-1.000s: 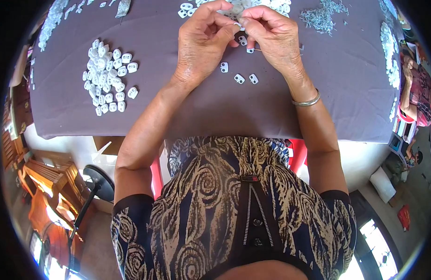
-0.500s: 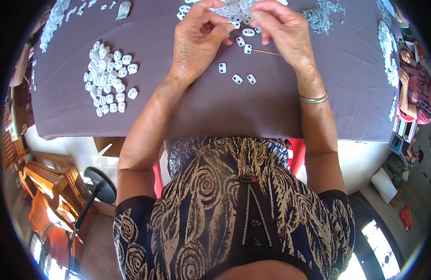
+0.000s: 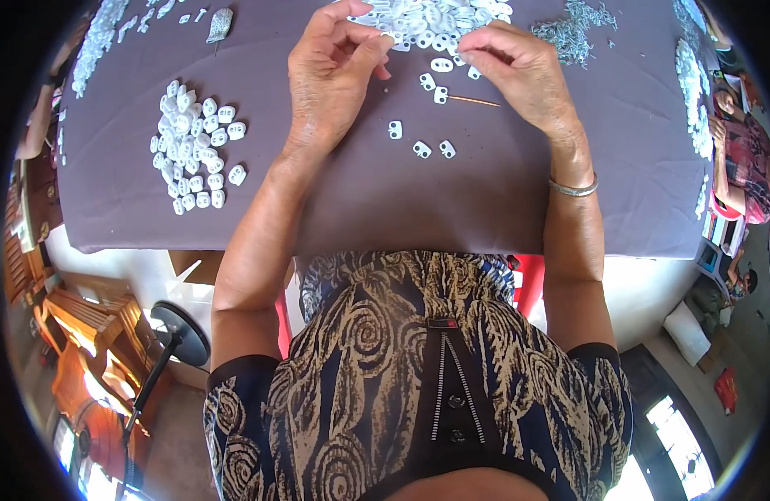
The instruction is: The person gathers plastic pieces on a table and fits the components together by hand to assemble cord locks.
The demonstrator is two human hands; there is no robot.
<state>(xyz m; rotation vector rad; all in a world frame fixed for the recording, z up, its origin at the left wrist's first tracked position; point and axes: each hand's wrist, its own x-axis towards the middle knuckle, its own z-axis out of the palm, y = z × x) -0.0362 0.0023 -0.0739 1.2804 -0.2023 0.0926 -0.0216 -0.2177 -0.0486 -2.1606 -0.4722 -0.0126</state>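
White plastic pieces [image 3: 431,21] are being picked: left hand [image 3: 330,75] pinches one, right hand [image 3: 518,71] curls at the heap, grip unclear; sorted pile [image 3: 197,146] waits on the counter [image 3: 385,209].

A desk [image 3: 385,209] covered in a grey-purple cloth. On it lie a cluster of small white plastic pieces [image 3: 197,146] at the left, a bigger heap of the same pieces [image 3: 435,21] at the far middle, a few loose ones [image 3: 422,149] nearer, a thin wooden stick [image 3: 477,101], and a pile of tiny metal parts [image 3: 573,29] at the far right.
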